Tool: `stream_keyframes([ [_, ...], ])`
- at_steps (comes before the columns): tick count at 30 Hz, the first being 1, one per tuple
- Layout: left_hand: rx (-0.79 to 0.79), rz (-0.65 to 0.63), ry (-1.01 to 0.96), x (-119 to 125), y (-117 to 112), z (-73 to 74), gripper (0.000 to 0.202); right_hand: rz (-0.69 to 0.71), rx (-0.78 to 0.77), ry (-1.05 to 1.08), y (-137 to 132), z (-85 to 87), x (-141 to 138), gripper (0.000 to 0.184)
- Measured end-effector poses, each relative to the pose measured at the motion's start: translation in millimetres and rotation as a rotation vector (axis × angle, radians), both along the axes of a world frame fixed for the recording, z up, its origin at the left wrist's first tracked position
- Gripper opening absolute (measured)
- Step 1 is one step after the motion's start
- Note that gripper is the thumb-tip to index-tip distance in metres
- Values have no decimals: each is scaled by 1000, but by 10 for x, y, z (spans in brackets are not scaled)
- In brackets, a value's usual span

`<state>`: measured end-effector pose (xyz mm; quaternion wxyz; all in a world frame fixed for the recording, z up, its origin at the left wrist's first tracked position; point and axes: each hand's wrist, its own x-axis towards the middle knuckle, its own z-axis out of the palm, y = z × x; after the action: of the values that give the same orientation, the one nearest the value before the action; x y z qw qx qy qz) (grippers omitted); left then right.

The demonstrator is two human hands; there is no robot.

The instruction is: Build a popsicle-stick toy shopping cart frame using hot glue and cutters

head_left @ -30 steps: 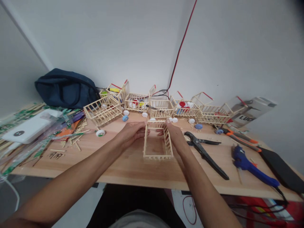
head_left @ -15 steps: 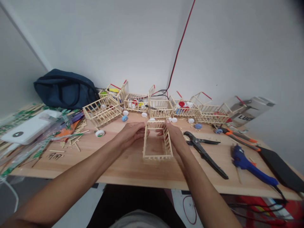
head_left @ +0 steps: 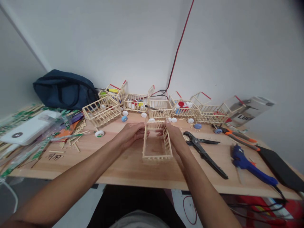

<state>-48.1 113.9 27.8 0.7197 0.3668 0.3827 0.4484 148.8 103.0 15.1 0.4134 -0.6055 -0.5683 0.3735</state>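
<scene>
Left hand (head_left: 131, 134) and right hand (head_left: 175, 135) grip both far corners of the pale, rectangular wooden-stick basket (head_left: 157, 157), mid-frame, apparently to steady it evenly.

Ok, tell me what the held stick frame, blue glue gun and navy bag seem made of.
Stick frame: probably wood or bamboo, matt; its slats are pale and straw-coloured. Glue gun: likely plastic, fairly smooth; the blue looks even. Bag: apparently fabric, dull; it slumps in soft folds.

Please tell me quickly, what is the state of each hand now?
Left hand: holding the pale rectangular wooden frame at its far left corner.
Right hand: holding the same frame at its far right corner.
</scene>
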Motion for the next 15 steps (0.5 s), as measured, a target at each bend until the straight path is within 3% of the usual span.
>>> stream_keyframes([
  [15,2,5,-1,0,4,-4,18,-6,-10,12,41,-51,4,66],
])
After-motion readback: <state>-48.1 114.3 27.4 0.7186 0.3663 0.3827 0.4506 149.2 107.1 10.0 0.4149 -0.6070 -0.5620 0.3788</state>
